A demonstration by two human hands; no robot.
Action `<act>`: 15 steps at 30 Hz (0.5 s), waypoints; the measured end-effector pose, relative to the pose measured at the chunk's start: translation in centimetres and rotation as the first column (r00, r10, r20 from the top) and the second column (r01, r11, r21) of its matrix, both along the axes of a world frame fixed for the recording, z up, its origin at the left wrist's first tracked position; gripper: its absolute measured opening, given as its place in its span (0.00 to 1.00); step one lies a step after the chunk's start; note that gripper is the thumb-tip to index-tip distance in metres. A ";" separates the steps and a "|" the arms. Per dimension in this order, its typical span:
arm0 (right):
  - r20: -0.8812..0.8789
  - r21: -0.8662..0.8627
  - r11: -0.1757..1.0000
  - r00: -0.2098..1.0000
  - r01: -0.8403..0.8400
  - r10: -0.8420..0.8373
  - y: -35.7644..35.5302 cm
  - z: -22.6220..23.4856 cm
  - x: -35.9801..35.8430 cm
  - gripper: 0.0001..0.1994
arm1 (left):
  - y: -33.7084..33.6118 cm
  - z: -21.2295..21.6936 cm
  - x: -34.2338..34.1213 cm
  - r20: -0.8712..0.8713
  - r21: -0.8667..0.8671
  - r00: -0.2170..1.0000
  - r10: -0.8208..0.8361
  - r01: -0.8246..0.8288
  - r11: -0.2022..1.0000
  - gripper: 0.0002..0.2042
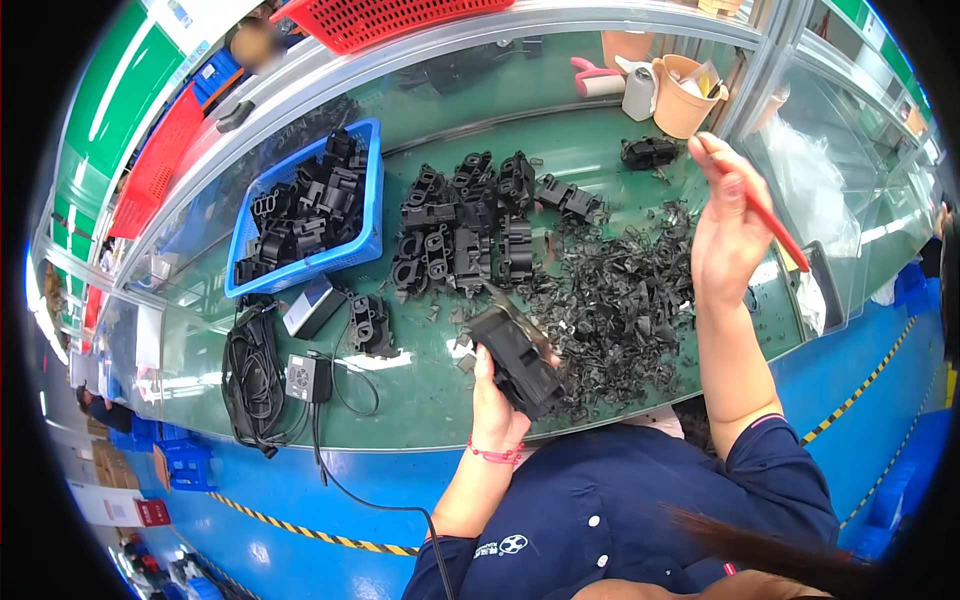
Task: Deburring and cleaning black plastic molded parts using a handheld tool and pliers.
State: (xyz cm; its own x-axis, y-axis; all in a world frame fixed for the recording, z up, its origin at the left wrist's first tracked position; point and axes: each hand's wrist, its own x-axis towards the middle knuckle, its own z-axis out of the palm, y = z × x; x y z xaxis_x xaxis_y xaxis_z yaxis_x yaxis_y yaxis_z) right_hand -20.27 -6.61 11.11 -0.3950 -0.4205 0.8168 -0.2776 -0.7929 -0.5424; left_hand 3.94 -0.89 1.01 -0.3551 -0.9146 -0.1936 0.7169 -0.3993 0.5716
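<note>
My left hand [493,408] is closed around a black moulded plastic part [522,368], raised over the near edge of the green table [430,405]. In my right hand [728,225] is a slim red stick-like tool [783,236], lifted to the right and apart from the part. Its exact kind is not clear. Between and beyond my hands spreads a heap of black plastic scraps [625,310]. Several similar black parts [470,225] stand in rows left of the scraps, and a lone black part [371,325] sits nearer the left.
A blue basket [374,190] full of black parts stands at the left. Near it are a coiled black cable [250,375], a small boxed device [314,306] and a power adapter [308,378]. At the back right are a tan bucket [682,105] and a grey bottle [639,95].
</note>
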 end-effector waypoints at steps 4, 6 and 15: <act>-0.575 0.247 0.927 0.813 0.283 -0.095 0.8 -1.8 1.7 0.08 | -0.2 -0.5 0.0 -0.098 0.056 0.994 0.046 -0.040 0.998 0.27; -0.607 0.467 0.848 0.789 0.253 0.099 1.3 -3.4 2.3 0.08 | -0.1 -0.5 -0.1 -0.088 0.083 0.995 0.042 -0.035 0.996 0.28; 0.339 0.604 0.419 0.694 -0.678 0.635 3.9 -6.5 6.0 0.11 | 0.3 -0.8 -0.2 -0.103 0.044 0.995 0.017 -0.012 0.999 0.31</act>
State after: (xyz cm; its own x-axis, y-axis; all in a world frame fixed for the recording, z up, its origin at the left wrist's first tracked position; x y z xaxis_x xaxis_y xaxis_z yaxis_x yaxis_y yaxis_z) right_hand -14.32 -2.68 4.61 0.2082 -0.9572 0.2012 0.2136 -0.1562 -0.9644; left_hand 3.73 -0.62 0.21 -0.3619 -0.9115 -0.1957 0.7772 -0.4109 0.4767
